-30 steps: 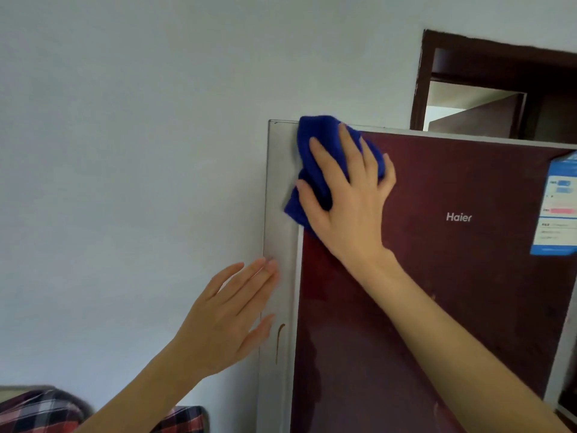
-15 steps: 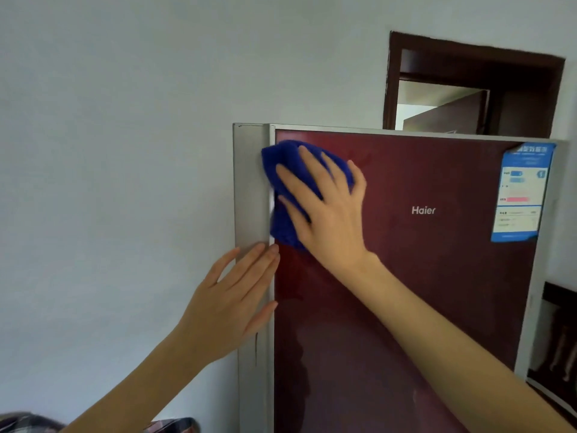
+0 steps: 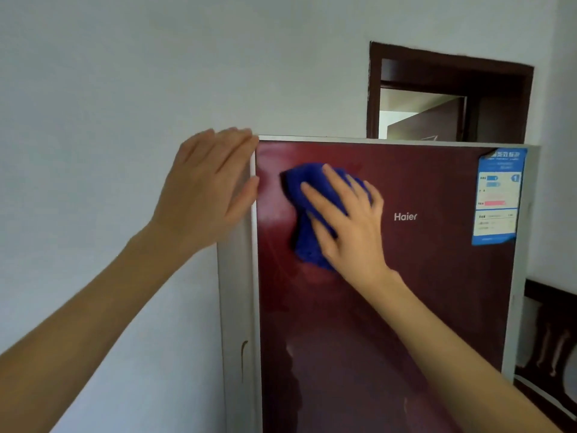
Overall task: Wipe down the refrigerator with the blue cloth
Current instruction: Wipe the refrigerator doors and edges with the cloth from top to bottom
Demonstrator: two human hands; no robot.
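Clearly wiping is under way: the right hand point(image 3: 349, 223), fingers spread flat, is pressing the cloth point(image 3: 307, 245) against the upper left of the fridge point(image 3: 421, 307) door. The left hand point(image 3: 206, 189), fingers straight, is bracing the top left corner. Next, I judge, strokes should be heading right toward the "Haier" logo point(image 3: 405, 216) and the blue label point(image 3: 498, 198), whose print is too blurred to read.

Left hand point(image 3: 206, 189) was raised and flat, fingers straight and together, thumb apart — right hand point(image 3: 346, 223) pressed palm-forward, fingers spread, nearly straight.
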